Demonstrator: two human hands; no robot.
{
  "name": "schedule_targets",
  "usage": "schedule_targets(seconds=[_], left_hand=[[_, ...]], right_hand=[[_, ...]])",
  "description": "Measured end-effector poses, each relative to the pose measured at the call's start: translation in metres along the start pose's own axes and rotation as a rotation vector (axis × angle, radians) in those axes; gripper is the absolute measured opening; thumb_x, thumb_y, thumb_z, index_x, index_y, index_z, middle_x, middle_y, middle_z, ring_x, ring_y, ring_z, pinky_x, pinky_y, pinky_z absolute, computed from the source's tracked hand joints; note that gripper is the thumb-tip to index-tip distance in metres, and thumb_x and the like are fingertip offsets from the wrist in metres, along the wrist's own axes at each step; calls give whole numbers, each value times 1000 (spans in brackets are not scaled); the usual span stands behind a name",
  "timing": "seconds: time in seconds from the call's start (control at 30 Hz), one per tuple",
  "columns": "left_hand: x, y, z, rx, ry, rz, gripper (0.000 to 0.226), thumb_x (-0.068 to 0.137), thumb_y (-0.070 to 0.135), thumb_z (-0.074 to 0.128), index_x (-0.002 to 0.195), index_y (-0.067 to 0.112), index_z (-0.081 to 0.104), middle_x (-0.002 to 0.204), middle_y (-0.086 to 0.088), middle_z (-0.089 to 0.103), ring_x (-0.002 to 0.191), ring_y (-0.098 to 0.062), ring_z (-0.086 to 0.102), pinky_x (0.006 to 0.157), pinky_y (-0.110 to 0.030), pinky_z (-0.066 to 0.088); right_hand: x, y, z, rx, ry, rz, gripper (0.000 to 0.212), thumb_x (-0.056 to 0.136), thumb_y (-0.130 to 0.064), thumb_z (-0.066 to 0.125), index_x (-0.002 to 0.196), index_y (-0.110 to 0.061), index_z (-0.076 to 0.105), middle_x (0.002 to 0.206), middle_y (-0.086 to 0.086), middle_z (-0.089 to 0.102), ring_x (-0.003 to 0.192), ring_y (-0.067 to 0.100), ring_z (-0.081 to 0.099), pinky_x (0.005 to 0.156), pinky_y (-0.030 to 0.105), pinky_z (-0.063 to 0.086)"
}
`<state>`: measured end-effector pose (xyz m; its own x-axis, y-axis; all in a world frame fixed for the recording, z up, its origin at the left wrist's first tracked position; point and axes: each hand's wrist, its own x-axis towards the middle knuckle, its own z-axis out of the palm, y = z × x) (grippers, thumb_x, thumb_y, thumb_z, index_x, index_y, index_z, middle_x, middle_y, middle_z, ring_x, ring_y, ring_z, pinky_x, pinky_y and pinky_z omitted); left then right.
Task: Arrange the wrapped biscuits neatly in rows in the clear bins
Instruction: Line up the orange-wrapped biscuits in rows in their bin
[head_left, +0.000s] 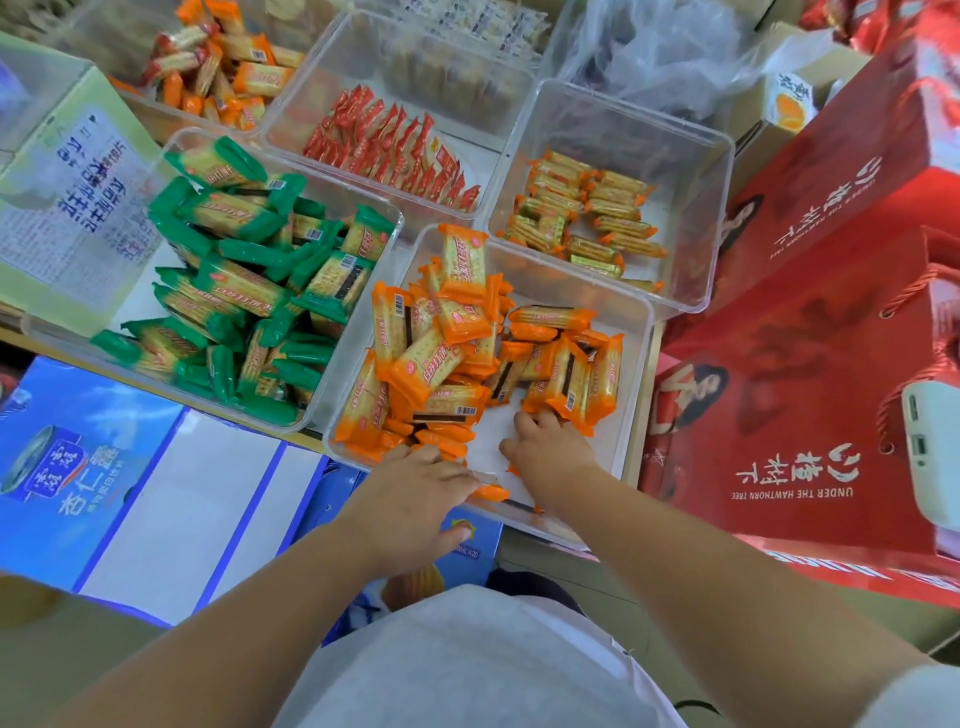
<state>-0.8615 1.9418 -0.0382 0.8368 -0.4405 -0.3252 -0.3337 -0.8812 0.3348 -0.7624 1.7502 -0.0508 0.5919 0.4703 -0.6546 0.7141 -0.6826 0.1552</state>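
The near clear bin (636, 364) holds several orange wrapped biscuit packs (441, 358), a loose heap on its left and a short row standing on edge (571, 379) at its right. My right hand (548, 449) is inside the bin, fingers curled round the near end of that standing row. My left hand (415, 499) sits on the bin's near rim, fingers inside and thumb outside the wall. An orange pack (491, 492) lies at its fingertips. The bin floor between my hands is bare white.
A clear bin of green packs (244, 291) stands to the left. Behind are bins of red packs (395, 145), gold-orange packs (587, 218) and mixed orange packs (223, 67). Red gift boxes (810, 374) crowd the right. Blue cartons (104, 467) lie lower left.
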Motion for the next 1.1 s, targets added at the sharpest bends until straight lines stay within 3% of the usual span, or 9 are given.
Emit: schedule_targets(seconds=[0.17,0.27,0.33,0.53,0.67,0.8,0.9,1.0,1.1], left_hand=[[1,0,0,-12,-3,-13,58,96,60,45,147,33,45,145,15,52,125,-14,40,100,-37,33],[1,0,2,-23,1,-22,56,97,61,43,146,34,46,144,15,53,125,-13,41,101,-37,34],[1,0,2,-23,5,-30,57,98,64,39,146,35,47,143,16,54,125,-12,41,101,-37,34],[-1,2,-5,-47,-12,-34,70,94,71,15,141,36,52,135,18,57,117,-11,44,94,-35,37],[-2,6,0,-51,50,-75,65,94,71,33,146,33,37,142,11,46,121,-15,44,99,-39,38],[2,9,2,27,-14,-67,75,92,69,37,156,31,24,163,10,21,130,-19,38,103,-45,36],[8,6,-2,2,-68,-72,75,89,73,37,153,35,33,164,14,26,135,-18,35,105,-49,34],[10,5,-3,-26,-87,-82,70,88,72,42,148,37,41,159,14,37,135,-17,36,105,-49,34],[10,5,-2,-54,-45,-97,68,87,71,47,146,37,42,151,15,46,129,-15,40,103,-46,36]], right_hand=[[-3,5,-5,306,77,12,55,87,1,61,137,-18,48,131,13,45,117,36,48,82,41,48],[-11,11,-14,611,172,60,54,88,-9,66,139,-18,51,127,9,60,110,30,60,80,38,52],[-18,12,-18,742,217,71,47,91,-17,66,137,-15,56,123,9,66,108,27,62,82,37,53],[-21,-12,-9,1056,121,27,29,93,-13,65,122,-12,69,121,7,69,113,22,63,97,39,51],[-25,-15,-6,1290,14,56,38,96,-6,53,132,-14,60,134,6,63,125,20,58,105,38,47],[-30,-4,-10,1113,-118,-95,49,98,-4,44,145,-20,49,145,3,54,134,17,49,108,29,41],[-25,10,-19,859,-41,-59,39,97,-11,50,133,-21,60,130,2,64,119,22,58,95,32,48],[-23,24,-28,381,6,-4,18,91,-35,64,103,-23,69,100,-1,67,98,24,60,81,37,52],[-24,26,-26,-113,-153,73,53,74,-73,66,99,-26,67,104,-4,63,115,26,46,91,44,35]])
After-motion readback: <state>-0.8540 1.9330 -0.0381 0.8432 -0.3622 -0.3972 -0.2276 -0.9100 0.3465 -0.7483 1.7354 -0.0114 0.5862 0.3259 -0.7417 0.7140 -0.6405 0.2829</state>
